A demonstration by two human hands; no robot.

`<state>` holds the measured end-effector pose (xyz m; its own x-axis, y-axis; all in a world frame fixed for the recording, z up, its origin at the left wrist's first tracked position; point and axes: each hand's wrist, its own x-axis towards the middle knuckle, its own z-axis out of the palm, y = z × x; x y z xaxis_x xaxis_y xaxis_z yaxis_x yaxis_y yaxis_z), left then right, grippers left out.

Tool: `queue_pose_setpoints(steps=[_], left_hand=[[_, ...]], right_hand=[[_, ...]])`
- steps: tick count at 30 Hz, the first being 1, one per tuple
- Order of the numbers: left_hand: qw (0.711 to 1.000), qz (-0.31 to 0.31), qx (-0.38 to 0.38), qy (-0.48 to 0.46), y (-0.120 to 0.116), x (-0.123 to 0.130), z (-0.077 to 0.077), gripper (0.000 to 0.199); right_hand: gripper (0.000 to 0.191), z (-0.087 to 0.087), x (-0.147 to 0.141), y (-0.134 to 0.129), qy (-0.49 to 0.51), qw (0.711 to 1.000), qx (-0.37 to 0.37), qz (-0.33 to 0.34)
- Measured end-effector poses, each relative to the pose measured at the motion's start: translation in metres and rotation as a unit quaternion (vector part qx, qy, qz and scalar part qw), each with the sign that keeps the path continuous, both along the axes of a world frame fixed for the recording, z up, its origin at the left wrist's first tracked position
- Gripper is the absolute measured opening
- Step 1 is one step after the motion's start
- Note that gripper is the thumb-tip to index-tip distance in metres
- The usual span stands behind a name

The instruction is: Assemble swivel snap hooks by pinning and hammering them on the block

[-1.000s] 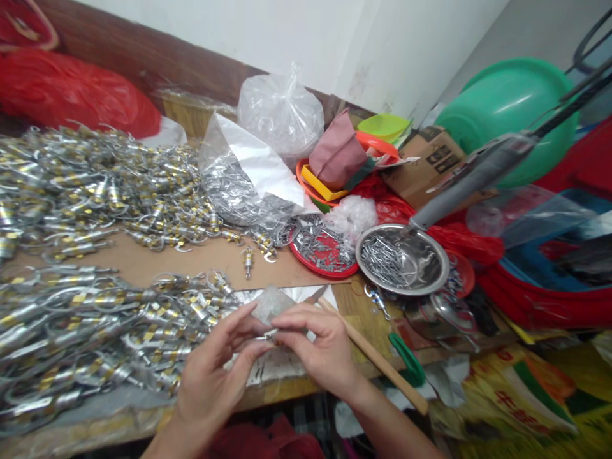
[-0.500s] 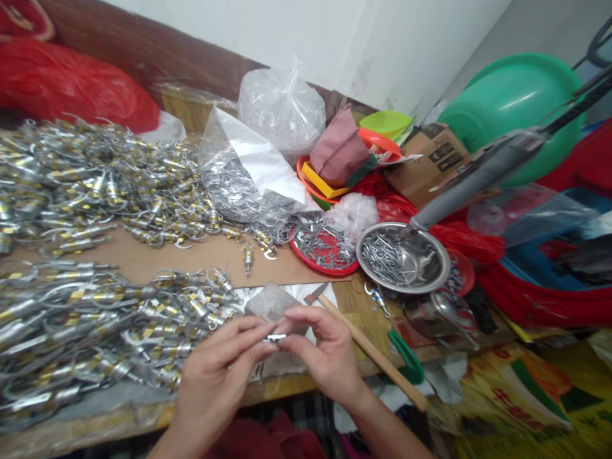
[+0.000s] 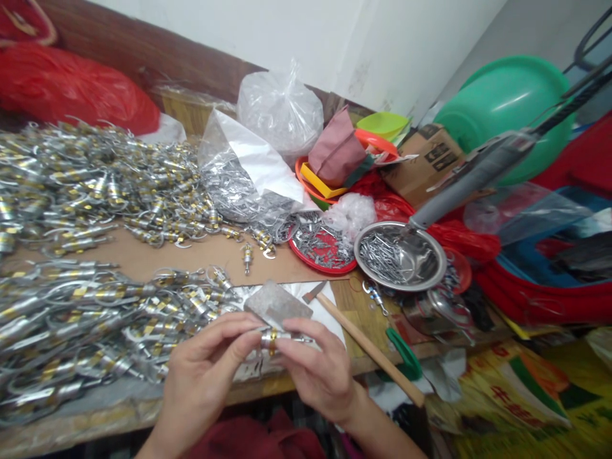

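Observation:
Between my two hands, near the table's front edge, is a small silver metal fitting with a yellow band (image 3: 272,342). My left hand (image 3: 205,360) pinches its left end. The fingers of my right hand (image 3: 320,363) close round its right part, and a thin metal tip sticks out between them. Just behind my hands lies a grey metal block (image 3: 277,305) on white paper. A hammer (image 3: 370,347) with a wooden handle rests to the right of it. Many similar fittings (image 3: 95,319) are heaped on the left.
A steel bowl (image 3: 442,271) of metal pins and a red tray (image 3: 329,258) of small metal parts stand beyond the hammer. Green-handled tool (image 3: 405,357) lies at the right edge. Behind are plastic bags (image 3: 280,108), a carton (image 3: 430,166) and a green basin (image 3: 511,102).
The fitting has turned between my fingers, so its body and yellow band now show. My left hand has shifted slightly left, and my right hand's fingers have moved along the fitting.

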<state>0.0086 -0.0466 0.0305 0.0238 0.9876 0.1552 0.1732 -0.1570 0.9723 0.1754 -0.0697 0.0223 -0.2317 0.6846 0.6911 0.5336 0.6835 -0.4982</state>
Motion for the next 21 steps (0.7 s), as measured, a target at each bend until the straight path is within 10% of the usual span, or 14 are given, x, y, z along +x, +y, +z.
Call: queue_pose_setpoints(steps=[10, 21], left_hand=[[0.995, -0.054, -0.001, 0.084, 0.002, 0.0, 0.013, 0.01], [0.978, -0.055, -0.189, -0.066, 0.001, 0.006, -0.013, 0.025]], right_hand=[[0.037, 0.007, 0.012, 0.003, -0.108, 0.99, 0.088, 0.017], [0.026, 0.004, 0.001, -0.002, 0.054, 0.989, -0.139, -0.013]])
